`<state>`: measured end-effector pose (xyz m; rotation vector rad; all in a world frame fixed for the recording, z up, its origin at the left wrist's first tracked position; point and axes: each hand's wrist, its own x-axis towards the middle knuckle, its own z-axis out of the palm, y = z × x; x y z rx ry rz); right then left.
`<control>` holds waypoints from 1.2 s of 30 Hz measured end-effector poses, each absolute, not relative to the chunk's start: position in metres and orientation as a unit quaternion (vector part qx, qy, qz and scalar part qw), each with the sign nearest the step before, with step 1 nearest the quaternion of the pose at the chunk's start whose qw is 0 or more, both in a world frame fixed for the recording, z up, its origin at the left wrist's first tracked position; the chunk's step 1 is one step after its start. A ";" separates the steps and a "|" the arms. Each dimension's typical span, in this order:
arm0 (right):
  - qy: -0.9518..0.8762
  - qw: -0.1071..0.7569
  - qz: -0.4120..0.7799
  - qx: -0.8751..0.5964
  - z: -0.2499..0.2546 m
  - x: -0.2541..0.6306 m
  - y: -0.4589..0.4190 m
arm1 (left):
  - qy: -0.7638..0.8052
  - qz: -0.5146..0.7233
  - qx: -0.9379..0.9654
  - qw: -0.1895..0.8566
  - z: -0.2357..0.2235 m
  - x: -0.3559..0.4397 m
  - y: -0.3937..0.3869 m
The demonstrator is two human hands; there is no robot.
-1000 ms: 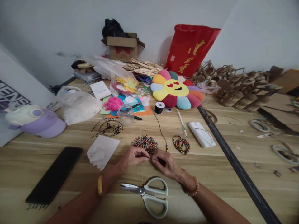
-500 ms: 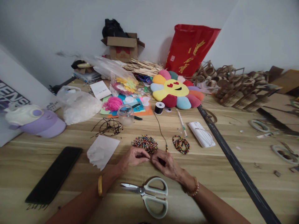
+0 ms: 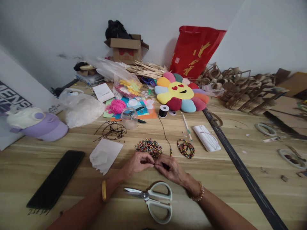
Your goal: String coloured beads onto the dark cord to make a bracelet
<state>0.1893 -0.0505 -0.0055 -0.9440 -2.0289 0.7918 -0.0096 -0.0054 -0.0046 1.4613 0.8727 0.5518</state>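
Close together at the near edge of a pile of small multicoloured beads, my two hands meet at their fingertips. My left hand is closed in a pinch on something too small to make out. Thumb and forefinger of my right hand pinch a thin black cord, which runs down from a black spool and bears a few threaded beads beside the knuckles. Right of that lies a coiled bead string. Grey-handled scissors rest slightly open nearer to me.
Left are a black phone-like slab, torn white paper and tangled black cords. A clear jar, pink yarn and a flower cushion stand behind. A white power bank-like block lies right, before a dark strip.
My fingertips have shifted very slightly against each other, still pinched together at the same place. Everything else on the table stays where it was.
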 end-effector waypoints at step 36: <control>-0.786 0.407 0.301 -0.355 -0.010 0.189 -0.054 | 0.335 0.245 0.712 0.566 -0.003 -0.012 -0.004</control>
